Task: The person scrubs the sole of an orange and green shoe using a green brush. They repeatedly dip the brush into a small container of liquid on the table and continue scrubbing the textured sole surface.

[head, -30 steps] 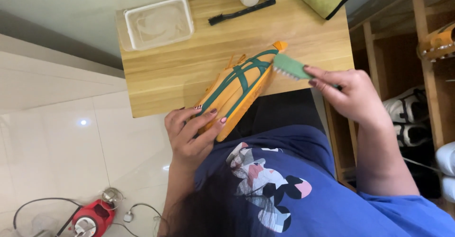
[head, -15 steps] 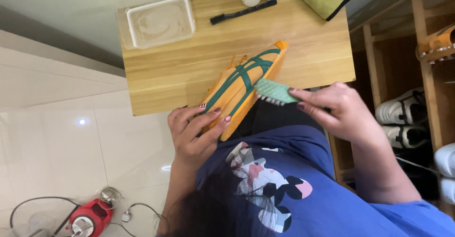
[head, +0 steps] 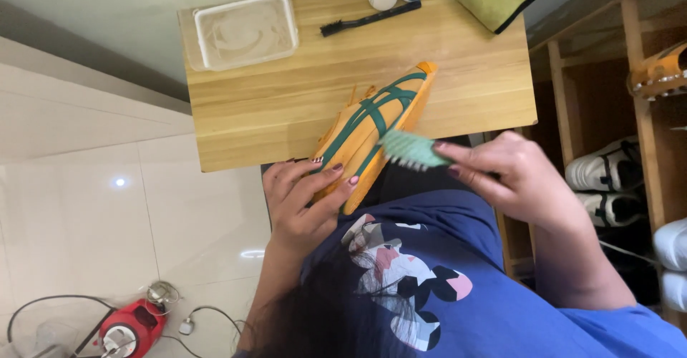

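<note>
Count: one orange shoe with green stripes [head: 372, 132], one green scrub brush [head: 411, 150], one clear plastic tub [head: 243, 28], one slim black brush [head: 368, 18], two hands.

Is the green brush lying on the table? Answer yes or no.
No, the right hand holds the green brush against the orange shoe.

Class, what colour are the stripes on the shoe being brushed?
Green, on an orange shoe; head view shows it best.
</note>
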